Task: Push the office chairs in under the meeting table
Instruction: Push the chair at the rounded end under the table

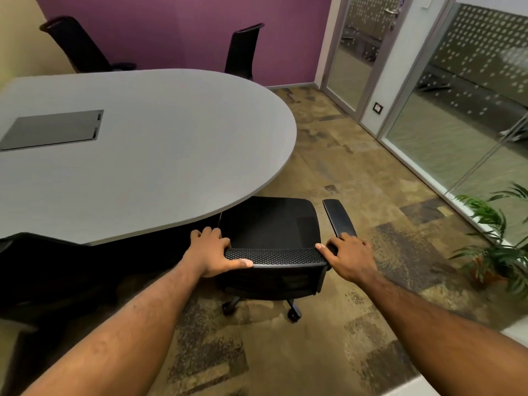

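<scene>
While both hands clamp the chair (pixel 271 224) backrest, its armrest (pixel 339 217) may hit the table (pixel 143 155) edge.
Left hand (pixel 213 254) and right hand (pixel 350 257) curl closed around the backrest's top corners; pushing askew causes it.

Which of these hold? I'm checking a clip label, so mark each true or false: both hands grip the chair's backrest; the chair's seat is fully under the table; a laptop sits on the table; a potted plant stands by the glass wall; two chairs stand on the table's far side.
1. Both hands grip the backrest: true. The left hand and right hand hold the backrest top.
2. Seat fully under the table: false. Most of the seat shows beyond the meeting table.
3. Laptop on the table: false. Only a flush cable hatch.
4. Potted plant by the glass wall: true.
5. Two far chairs: true.
</scene>
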Action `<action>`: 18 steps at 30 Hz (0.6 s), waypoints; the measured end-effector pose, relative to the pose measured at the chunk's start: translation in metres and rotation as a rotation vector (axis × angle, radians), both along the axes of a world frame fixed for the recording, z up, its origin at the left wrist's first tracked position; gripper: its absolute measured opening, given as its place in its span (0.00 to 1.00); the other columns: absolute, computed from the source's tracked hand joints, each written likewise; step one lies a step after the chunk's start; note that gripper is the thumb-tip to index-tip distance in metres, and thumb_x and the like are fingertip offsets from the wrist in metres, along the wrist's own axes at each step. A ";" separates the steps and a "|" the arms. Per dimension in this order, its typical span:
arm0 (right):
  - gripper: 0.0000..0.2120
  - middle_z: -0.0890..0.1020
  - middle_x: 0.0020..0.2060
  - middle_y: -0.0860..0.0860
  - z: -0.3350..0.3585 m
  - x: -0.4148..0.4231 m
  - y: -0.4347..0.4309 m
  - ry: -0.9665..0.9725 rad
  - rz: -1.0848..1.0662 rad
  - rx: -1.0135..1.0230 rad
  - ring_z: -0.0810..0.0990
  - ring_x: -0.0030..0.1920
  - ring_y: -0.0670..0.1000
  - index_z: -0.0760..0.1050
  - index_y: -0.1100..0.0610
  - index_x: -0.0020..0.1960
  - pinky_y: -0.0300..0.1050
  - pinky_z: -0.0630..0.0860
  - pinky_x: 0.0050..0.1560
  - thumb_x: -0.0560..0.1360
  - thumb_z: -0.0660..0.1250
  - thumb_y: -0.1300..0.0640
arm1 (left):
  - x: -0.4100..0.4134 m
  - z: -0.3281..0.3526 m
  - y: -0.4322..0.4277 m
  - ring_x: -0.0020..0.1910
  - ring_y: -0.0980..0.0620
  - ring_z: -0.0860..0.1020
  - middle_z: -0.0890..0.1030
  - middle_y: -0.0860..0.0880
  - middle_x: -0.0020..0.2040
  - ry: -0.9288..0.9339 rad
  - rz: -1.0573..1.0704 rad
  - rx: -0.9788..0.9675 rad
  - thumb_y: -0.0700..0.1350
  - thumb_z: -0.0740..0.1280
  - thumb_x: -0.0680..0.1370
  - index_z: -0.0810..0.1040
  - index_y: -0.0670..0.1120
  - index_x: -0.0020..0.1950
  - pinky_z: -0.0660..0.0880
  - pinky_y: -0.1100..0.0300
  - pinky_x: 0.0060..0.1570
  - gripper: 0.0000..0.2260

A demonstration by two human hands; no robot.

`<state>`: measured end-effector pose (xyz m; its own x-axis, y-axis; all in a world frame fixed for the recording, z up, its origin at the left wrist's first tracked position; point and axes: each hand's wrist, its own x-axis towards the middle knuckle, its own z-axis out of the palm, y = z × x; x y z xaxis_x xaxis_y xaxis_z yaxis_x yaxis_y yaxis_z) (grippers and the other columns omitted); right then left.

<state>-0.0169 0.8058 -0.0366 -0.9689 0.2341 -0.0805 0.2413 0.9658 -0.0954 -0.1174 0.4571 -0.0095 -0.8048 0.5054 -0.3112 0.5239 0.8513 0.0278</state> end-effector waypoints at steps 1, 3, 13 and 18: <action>0.35 0.79 0.51 0.46 -0.001 0.000 0.004 0.016 0.014 0.004 0.78 0.54 0.50 0.80 0.44 0.54 0.59 0.68 0.63 0.75 0.42 0.26 | 0.009 -0.004 0.002 0.60 0.47 0.71 0.74 0.48 0.60 -0.002 0.020 0.039 0.87 0.41 0.58 0.79 0.51 0.61 0.66 0.46 0.65 0.54; 0.34 0.80 0.49 0.44 -0.001 -0.001 0.013 0.041 0.047 0.011 0.78 0.52 0.49 0.81 0.44 0.53 0.58 0.69 0.61 0.75 0.43 0.26 | 0.024 -0.013 0.006 0.53 0.51 0.75 0.76 0.51 0.57 -0.018 0.083 0.157 0.87 0.45 0.59 0.79 0.50 0.57 0.74 0.50 0.58 0.51; 0.32 0.82 0.46 0.42 0.002 -0.033 0.030 0.013 0.199 0.027 0.77 0.49 0.47 0.81 0.42 0.52 0.54 0.70 0.56 0.75 0.43 0.27 | 0.055 -0.016 0.010 0.36 0.55 0.76 0.78 0.55 0.36 0.027 0.272 0.241 0.88 0.48 0.58 0.73 0.52 0.43 0.77 0.54 0.41 0.42; 0.32 0.82 0.48 0.42 0.002 -0.056 0.036 -0.008 0.279 0.039 0.77 0.51 0.48 0.81 0.41 0.55 0.56 0.68 0.59 0.75 0.42 0.29 | 0.068 -0.013 0.017 0.39 0.53 0.76 0.77 0.55 0.38 0.037 0.354 0.232 0.87 0.48 0.59 0.73 0.52 0.46 0.74 0.54 0.42 0.42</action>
<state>-0.0724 0.8414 -0.0351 -0.9957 -0.0386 -0.0842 -0.0340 0.9978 -0.0562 -0.0491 0.4745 -0.0226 -0.9499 0.2488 -0.1890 0.2043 0.9523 0.2267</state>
